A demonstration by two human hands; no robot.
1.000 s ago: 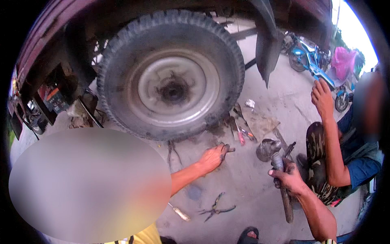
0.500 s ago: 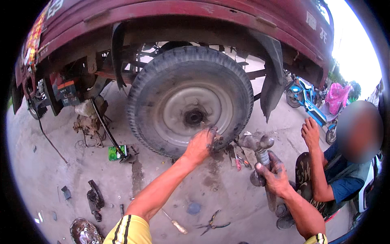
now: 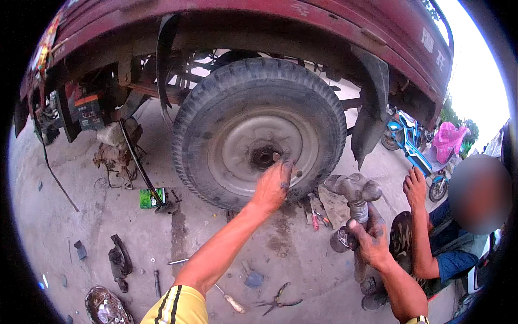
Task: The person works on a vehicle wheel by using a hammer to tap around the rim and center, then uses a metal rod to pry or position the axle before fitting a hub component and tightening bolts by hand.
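Note:
A grey wheel with a black tyre (image 3: 202, 102) stands upright under the red vehicle body. My left hand (image 3: 274, 186), its fingers stained dark, is at the lower right of the dark greasy hub opening (image 3: 264, 157). Its fingers are bent together; what they hold, if anything, is hidden. My right hand (image 3: 372, 243) grips a ball-peen hammer (image 3: 353, 188) upright, head up, at the wheel's right. Beside those fingers a short dark metal cylinder (image 3: 340, 240) shows a shiny end; it appears held along with the hammer handle.
A person (image 3: 429, 254) squats close on my right. Pliers (image 3: 278, 301), a white-handled screwdriver (image 3: 233, 302) and a parts-filled metal bowl (image 3: 108, 308) lie on the concrete. A black bar (image 3: 141, 164) leans left of the tyre, beside a green packet (image 3: 151, 198). Bikes (image 3: 413, 143) stand behind.
My left hand has come closer to the hub opening. The hammer stays gripped in my right hand, while the cylinder has turned so its end shows more. The view has shifted slightly.

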